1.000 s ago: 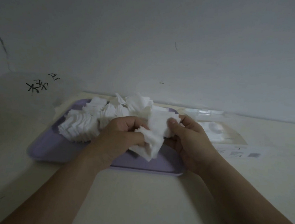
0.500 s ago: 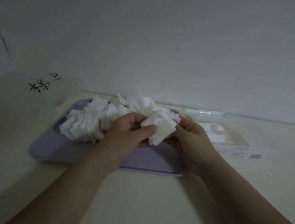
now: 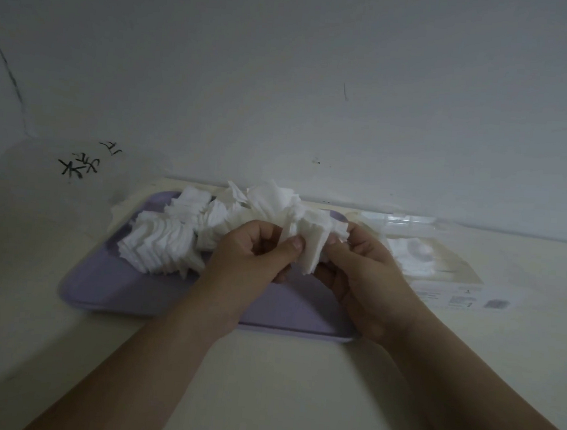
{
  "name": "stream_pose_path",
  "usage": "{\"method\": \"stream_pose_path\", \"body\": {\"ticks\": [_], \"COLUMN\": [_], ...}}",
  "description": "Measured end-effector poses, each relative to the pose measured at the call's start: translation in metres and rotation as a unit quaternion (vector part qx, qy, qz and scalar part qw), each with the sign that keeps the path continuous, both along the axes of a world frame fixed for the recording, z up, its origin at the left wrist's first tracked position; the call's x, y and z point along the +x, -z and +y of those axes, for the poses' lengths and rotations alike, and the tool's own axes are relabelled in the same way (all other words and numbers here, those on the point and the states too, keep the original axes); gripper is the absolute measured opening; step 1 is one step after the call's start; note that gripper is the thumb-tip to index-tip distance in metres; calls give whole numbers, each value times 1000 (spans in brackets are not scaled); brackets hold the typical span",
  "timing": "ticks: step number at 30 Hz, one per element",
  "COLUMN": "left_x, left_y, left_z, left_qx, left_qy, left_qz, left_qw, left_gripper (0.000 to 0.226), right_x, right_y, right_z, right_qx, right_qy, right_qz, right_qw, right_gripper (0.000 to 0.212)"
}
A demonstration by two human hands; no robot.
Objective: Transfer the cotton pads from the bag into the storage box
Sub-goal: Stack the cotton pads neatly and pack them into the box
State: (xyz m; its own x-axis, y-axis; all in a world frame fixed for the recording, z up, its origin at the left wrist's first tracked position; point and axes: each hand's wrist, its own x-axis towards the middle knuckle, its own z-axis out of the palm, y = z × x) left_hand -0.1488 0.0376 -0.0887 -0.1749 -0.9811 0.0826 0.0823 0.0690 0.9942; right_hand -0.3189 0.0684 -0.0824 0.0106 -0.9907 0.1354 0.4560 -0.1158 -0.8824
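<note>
Squared up since a second ago, the small stack of cotton pads [image 3: 310, 242] now stands on edge between both hands.
Left hand [image 3: 255, 256] and right hand [image 3: 360, 271] pinch it over the purple tray [image 3: 117, 286], loose pads [image 3: 165, 239] heaped left; the clear storage box [image 3: 418, 256] sits right on the surface [image 3: 278, 391].

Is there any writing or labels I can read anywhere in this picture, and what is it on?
Black brush-like characters: handwritten on a pale sheet at the far left; I cannot make them out.
Printed label: on the front edge of the clear storage box at the right; small grey print and dark squares, too blurred to read.
Purple tray, cotton pads, both hands: no text visible.
</note>
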Motion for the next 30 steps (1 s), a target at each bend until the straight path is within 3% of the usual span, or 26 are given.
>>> {"method": "stream_pose_path", "body": {"ticks": [7, 17, 22, 25, 30], "left_x": [3, 21, 25, 24, 24], "left_y": [-3, -11, -14, -11, -9], "left_z": [-3, -20, -10, -9, -8], "left_qx": [26, 34, -52, -91, -73], "left_qy": [1, -24, 111, 102, 69], "left_qz": [23, 82, -38, -108, -112], "left_qw": [999, 996, 992, 985, 989], "left_gripper": [15, 28, 37, 35, 29], "right_x": [3, -5, -4, -4, -1], "right_y": [2, 7, 14, 10, 4], "right_z": [-2, -9, -11, -6, -3], "right_qx": [8, 41, 32, 35, 60], "right_qy": [4, 144, 92, 75, 70], "right_qz": [18, 22, 152, 165, 174], "right_qw": [1000, 989, 984, 983, 980], "right_gripper": [23, 22, 18, 26, 36]}}
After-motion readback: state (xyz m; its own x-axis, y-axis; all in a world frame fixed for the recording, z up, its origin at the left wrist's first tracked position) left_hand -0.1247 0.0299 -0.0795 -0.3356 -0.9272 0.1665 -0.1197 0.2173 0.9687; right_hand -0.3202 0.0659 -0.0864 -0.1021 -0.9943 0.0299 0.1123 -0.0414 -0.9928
